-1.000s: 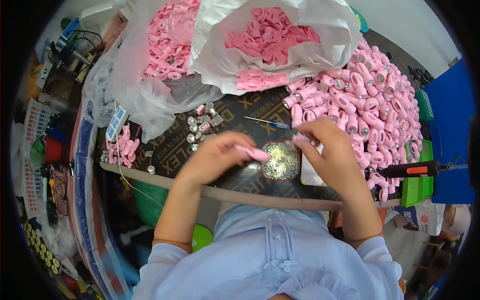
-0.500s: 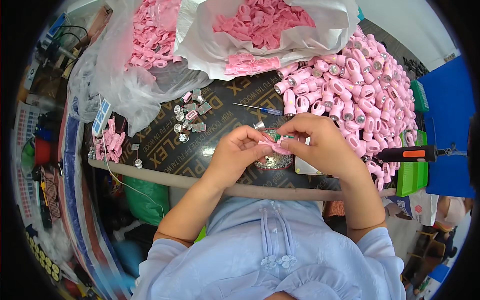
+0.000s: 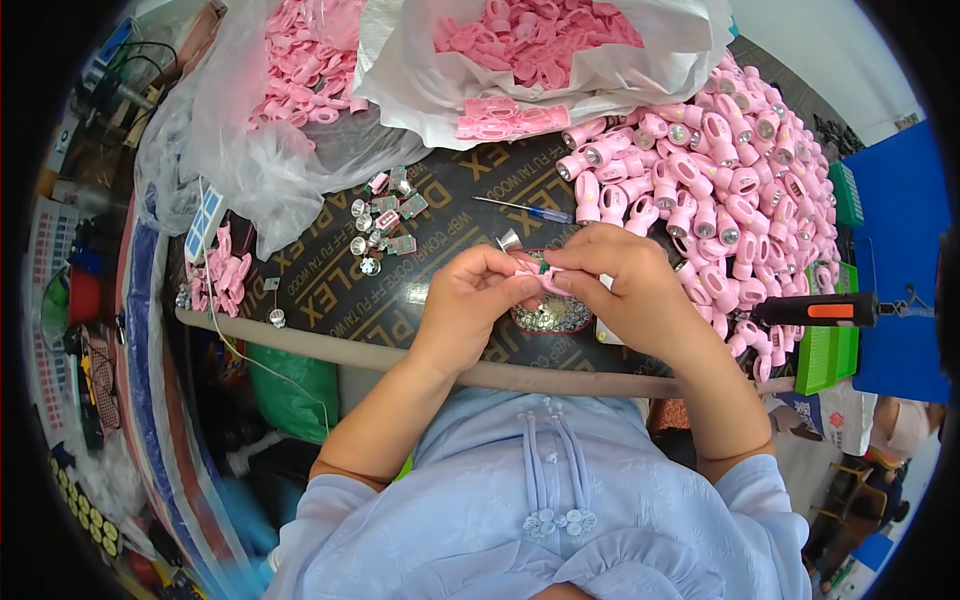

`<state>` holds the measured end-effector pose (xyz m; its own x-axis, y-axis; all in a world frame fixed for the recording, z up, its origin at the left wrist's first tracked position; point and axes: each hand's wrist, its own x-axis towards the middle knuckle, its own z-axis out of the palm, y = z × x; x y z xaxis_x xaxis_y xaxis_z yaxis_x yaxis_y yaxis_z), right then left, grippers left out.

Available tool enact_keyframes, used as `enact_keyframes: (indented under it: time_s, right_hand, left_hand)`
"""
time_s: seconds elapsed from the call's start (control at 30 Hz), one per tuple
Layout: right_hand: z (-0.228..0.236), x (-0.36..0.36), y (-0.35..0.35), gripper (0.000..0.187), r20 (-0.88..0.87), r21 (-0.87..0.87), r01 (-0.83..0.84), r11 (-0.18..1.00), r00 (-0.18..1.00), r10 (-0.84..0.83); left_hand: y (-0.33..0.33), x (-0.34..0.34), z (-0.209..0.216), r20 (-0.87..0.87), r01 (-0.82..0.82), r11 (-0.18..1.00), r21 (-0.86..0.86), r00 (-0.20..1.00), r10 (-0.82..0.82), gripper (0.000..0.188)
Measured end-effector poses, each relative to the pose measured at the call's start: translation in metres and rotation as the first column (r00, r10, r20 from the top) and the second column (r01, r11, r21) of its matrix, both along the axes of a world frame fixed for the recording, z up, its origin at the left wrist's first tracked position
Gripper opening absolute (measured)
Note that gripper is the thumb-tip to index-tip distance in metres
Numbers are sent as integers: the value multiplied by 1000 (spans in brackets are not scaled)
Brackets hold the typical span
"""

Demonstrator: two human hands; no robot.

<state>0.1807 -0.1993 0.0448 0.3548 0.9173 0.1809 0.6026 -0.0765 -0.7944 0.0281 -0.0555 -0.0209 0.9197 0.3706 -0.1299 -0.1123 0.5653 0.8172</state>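
Between both hands, above the front of the table, is a pink plastic flashlight shell half (image 3: 549, 283). My left hand (image 3: 478, 290) pinches its left side with thumb and fingertips. My right hand (image 3: 612, 280) closes on its right side, with a bit of green circuit board (image 3: 545, 267) showing at the fingertips. A small silver reflector cup (image 3: 509, 240) sticks out beyond the left fingertips and seems joined to the board; the link is hidden. Under the hands sits a red-rimmed container of small metal parts (image 3: 552, 317), partly covered.
Finished-looking pink flashlights (image 3: 735, 190) are heaped at right. A screwdriver (image 3: 525, 209) lies behind the hands. Reflectors with circuit boards (image 3: 385, 222) are grouped at left, near pink pieces (image 3: 222, 275). A white sack (image 3: 400, 75) holds pink shells; an electric screwdriver (image 3: 815, 309) hangs at right.
My fingers have drawn closer together over the shell, and less of the green board shows. The silver reflector has shifted slightly left and up.
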Motion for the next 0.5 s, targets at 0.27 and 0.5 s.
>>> enact_keyframes:
  time_s: [0.27, 0.5]
  right_hand:
    - [-17, -10, -4, 40, 311, 229, -2, 973, 948, -72]
    - [-32, -9, -6, 36, 299, 341, 110, 934, 929, -219]
  left_hand:
    - [-5, 3, 4, 46, -48, 986, -157, 997, 56, 9]
    - [-10, 3, 12, -58, 7, 993, 121, 998, 0, 20]
